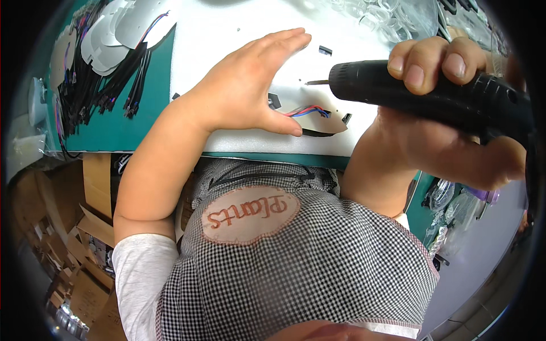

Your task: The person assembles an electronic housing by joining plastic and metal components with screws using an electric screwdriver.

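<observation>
My left hand [250, 85] lies flat, fingers together, on a white round plate [330, 122] that rests on a white foam pad [227, 34]. Red, blue and black wires [307, 111] with a small connector poke out by my thumb. My right hand [449, 119] grips a black electric screwdriver [421, 94], held level above the pad. Its bit [317, 83] points left toward my left palm and stands just short of it. Small black parts [325, 50] sit on the pad near the bit.
A green cutting mat [114, 125] covers the bench. At the far left lies a pile of white plates with black wire bundles [108, 62]. Clear plastic pieces [387, 17] lie at the back right. Cardboard boxes [74, 267] stand on the floor at the lower left.
</observation>
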A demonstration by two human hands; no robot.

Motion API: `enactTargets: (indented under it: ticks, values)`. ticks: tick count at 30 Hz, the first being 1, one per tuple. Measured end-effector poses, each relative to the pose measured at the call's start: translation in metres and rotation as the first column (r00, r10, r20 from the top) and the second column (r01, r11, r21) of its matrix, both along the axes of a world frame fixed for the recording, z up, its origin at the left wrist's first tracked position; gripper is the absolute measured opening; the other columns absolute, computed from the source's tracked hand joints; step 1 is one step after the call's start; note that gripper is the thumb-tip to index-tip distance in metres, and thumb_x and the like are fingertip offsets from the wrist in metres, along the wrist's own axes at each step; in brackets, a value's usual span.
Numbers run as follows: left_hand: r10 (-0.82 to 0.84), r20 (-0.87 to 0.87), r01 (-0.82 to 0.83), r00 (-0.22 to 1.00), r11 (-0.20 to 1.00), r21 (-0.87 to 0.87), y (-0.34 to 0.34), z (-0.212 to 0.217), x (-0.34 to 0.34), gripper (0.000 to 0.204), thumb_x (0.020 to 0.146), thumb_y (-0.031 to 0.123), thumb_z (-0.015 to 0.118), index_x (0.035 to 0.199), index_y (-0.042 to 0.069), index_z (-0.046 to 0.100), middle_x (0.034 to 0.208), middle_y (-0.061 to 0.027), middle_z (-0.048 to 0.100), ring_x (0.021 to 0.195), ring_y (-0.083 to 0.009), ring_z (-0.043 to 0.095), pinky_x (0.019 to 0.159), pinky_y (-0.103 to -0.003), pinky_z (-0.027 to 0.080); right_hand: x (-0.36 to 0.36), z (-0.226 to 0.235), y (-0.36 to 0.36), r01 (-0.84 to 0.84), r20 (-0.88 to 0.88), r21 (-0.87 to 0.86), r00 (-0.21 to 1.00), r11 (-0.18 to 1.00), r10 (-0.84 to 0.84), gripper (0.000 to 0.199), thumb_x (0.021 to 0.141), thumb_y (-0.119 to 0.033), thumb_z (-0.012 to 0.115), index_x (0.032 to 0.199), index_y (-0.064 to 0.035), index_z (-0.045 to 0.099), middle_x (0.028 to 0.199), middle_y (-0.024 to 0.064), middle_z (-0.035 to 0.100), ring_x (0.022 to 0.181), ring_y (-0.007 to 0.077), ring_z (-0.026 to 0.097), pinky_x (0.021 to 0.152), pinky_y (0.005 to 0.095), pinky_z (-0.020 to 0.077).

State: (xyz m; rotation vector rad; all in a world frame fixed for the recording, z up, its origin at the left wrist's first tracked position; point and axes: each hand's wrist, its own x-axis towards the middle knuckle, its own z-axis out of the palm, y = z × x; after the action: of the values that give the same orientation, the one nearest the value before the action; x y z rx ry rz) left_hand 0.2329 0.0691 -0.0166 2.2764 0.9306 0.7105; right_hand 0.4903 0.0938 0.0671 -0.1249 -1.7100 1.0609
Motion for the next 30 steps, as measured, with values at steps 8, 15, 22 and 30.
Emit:
enactTargets:
  ticks: [8, 15, 22, 30]
  values:
    - [0.004, -0.016, -0.004, 1.0, 1.0, 0.017, -0.001, 0.002, 0.003, 0.113, 0.056, 0.041, 0.091, 0.149, 0.004, 0.039, 0.15, -0.0169, 0.045, 0.138, -0.0346, 0.043, 0.115, -0.042, 0.037, -0.023, -0.005, -0.006, 0.153, -0.079, 0.137, 0.987, 0.979, -0.143, 0.103, 0.079, -0.088, 0.045, 0.144, -0.0079, 0.036, 0.094, 0.0124, 0.061, 0.064, 0.0222, 0.064, 0.058, 0.0379, 0.056]
    - [0.004, 0.001, -0.004, 1.0, 1.0, 0.014, -0.001, 0.004, 0.005, 0.107, 0.06, 0.041, 0.089, 0.146, 0.0, 0.041, 0.147, -0.0199, 0.047, 0.137, -0.0341, 0.045, 0.114, -0.042, 0.038, -0.046, 0.004, -0.006, 0.054, 0.003, 0.239, 0.998, 0.97, -0.056, 0.108, 0.081, -0.081, 0.053, 0.15, -0.0024, 0.025, 0.092, 0.0168, 0.061, 0.06, 0.0233, 0.062, 0.053, 0.0368, 0.056]
    - [0.016, -0.013, -0.016, 1.0, 1.0, 0.0, -0.004, 0.004, 0.0, 0.107, 0.06, 0.042, 0.089, 0.145, -0.001, 0.041, 0.147, -0.0214, 0.047, 0.138, -0.0348, 0.043, 0.115, -0.042, 0.037, -0.052, 0.011, 0.004, -0.132, 0.14, 0.181, 0.984, 0.975, 0.107, 0.112, 0.079, -0.078, 0.058, 0.153, -0.0042, 0.019, 0.093, 0.0159, 0.058, 0.063, 0.0209, 0.06, 0.056, 0.0355, 0.0548]
    - [0.018, -0.036, -0.02, 0.999, 0.999, -0.038, -0.005, 0.007, 0.002, 0.111, 0.06, 0.041, 0.089, 0.148, 0.0, 0.036, 0.15, -0.0216, 0.043, 0.139, -0.0348, 0.042, 0.115, -0.041, 0.038, -0.057, -0.002, 0.02, -0.322, -0.008, 0.076, 0.946, 0.944, 0.324, 0.113, 0.078, -0.076, 0.064, 0.155, -0.0066, 0.017, 0.094, 0.0146, 0.055, 0.064, 0.0188, 0.058, 0.056, 0.0325, 0.051]
